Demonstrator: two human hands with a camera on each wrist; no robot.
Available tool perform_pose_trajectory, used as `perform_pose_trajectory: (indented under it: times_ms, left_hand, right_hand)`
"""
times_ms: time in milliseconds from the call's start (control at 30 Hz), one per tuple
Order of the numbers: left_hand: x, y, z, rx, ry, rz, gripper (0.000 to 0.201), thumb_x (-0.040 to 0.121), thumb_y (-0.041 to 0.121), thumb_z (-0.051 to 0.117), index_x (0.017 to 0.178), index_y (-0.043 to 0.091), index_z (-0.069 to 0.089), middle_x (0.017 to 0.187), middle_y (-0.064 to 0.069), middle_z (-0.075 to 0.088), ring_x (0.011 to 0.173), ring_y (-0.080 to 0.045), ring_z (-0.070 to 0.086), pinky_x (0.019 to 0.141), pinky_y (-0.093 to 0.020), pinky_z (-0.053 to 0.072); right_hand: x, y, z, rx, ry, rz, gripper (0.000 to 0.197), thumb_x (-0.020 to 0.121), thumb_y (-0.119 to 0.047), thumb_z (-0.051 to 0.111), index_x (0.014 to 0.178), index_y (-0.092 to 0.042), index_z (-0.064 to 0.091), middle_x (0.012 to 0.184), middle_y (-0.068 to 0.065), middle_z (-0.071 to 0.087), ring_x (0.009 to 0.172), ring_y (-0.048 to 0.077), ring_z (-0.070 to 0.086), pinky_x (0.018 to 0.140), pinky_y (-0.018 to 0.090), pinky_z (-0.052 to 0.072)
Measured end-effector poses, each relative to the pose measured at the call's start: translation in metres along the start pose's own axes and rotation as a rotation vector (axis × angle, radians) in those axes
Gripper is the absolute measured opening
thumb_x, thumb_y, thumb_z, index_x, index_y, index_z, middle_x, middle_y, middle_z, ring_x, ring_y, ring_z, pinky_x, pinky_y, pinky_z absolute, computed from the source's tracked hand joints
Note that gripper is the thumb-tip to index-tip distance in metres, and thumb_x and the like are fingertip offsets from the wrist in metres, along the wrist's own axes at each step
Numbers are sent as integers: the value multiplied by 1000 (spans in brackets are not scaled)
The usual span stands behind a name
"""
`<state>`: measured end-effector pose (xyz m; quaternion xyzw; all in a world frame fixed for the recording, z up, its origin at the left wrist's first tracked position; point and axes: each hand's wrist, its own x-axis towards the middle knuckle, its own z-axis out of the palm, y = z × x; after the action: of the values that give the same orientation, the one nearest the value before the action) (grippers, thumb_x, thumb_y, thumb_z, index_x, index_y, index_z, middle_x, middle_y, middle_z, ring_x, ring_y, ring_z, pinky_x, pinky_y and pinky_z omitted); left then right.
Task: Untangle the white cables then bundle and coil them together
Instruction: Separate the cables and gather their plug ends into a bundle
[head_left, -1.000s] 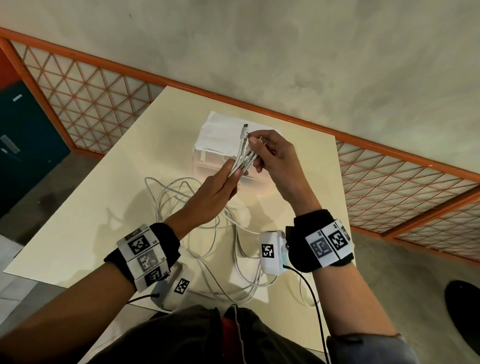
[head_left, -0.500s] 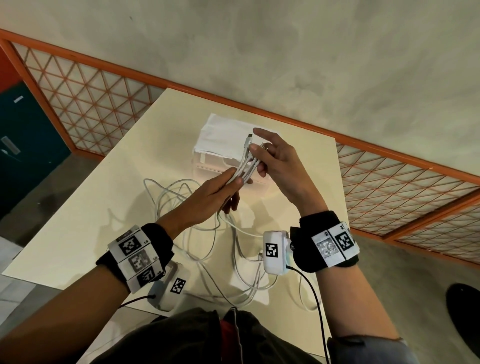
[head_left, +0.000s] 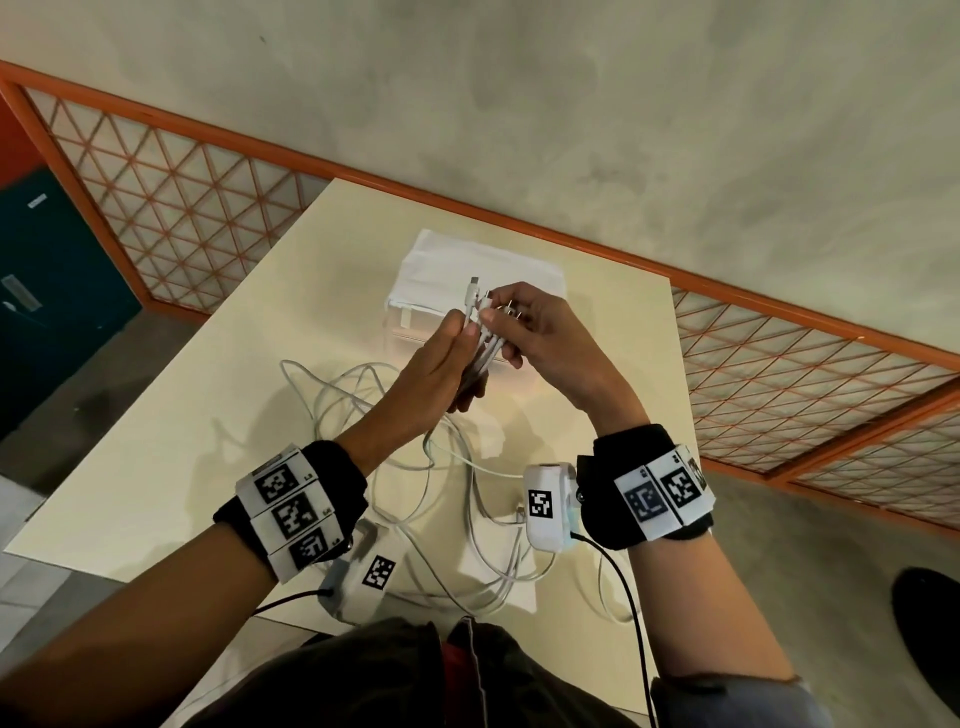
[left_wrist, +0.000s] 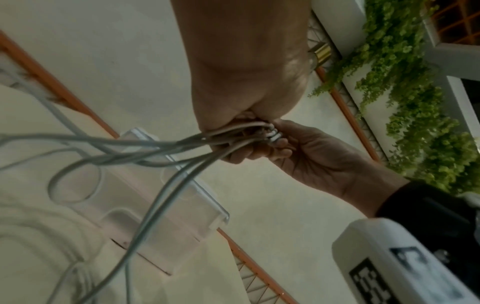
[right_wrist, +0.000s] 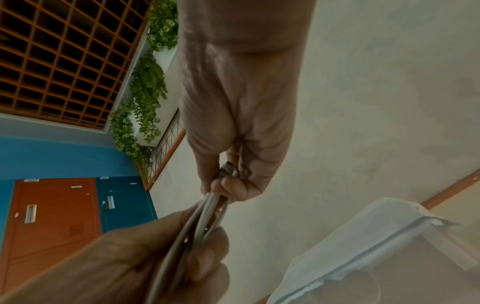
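Several white cables (head_left: 483, 343) are gathered at their plug ends above the cream table (head_left: 156, 457). My left hand (head_left: 441, 364) grips the bunch just below the plugs, fingers curled round the strands (left_wrist: 233, 131). My right hand (head_left: 524, 322) pinches the plug ends (right_wrist: 228, 172) between thumb and fingers from the right. One connector (head_left: 472, 291) sticks up above the others. The rest of the cables (head_left: 467, 519) trail down in loose tangled loops over the table toward its near edge.
A clear plastic box (head_left: 410, 327) with a white cloth (head_left: 467, 265) over it stands on the table just beyond my hands. An orange lattice railing (head_left: 182, 197) runs behind the table. Table edges drop off left and right.
Both hands have come closer together. My left hand slid up the bunch toward the plug ends, and my right hand's fingers closed onto the plugs.
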<state>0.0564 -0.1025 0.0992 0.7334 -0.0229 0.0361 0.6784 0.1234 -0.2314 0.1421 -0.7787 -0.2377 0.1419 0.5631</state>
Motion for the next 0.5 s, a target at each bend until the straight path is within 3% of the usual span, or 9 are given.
perform_pose_trajectory:
  times_ms: [133, 233, 400, 500]
  left_hand:
    - [2, -2, -2, 7, 3, -28, 23, 103, 28, 28, 95, 10, 39, 65, -6, 62, 50, -22, 56, 50, -30, 41]
    - [1, -1, -4, 24, -47, -45, 27, 103, 30, 29, 102, 6, 40, 70, -8, 64, 52, -21, 56, 54, -33, 42]
    - [2, 5, -12, 12, -126, -88, 29, 102, 31, 31, 109, 5, 42, 68, -11, 61, 54, -18, 55, 55, -31, 45]
    - [3, 7, -18, 39, -186, -106, 26, 103, 26, 29, 111, 7, 44, 71, -11, 61, 57, -18, 58, 56, -28, 49]
  right_hand:
    - [-3, 1, 1, 17, 53, -26, 25, 92, -11, 58, 115, -4, 50, 75, 11, 49, 53, 8, 48, 51, 19, 42]
    - [-3, 0, 1, 10, 68, -61, 28, 91, -11, 60, 116, -4, 49, 77, 17, 48, 56, 12, 48, 51, 22, 43]
    - [-2, 2, 3, -4, 113, -74, 29, 89, -11, 63, 116, -5, 54, 74, 19, 50, 56, 18, 47, 50, 23, 43]
    - [-1, 3, 3, -26, 114, -45, 28, 88, -13, 64, 115, -4, 60, 72, 9, 55, 52, 11, 49, 50, 21, 44]
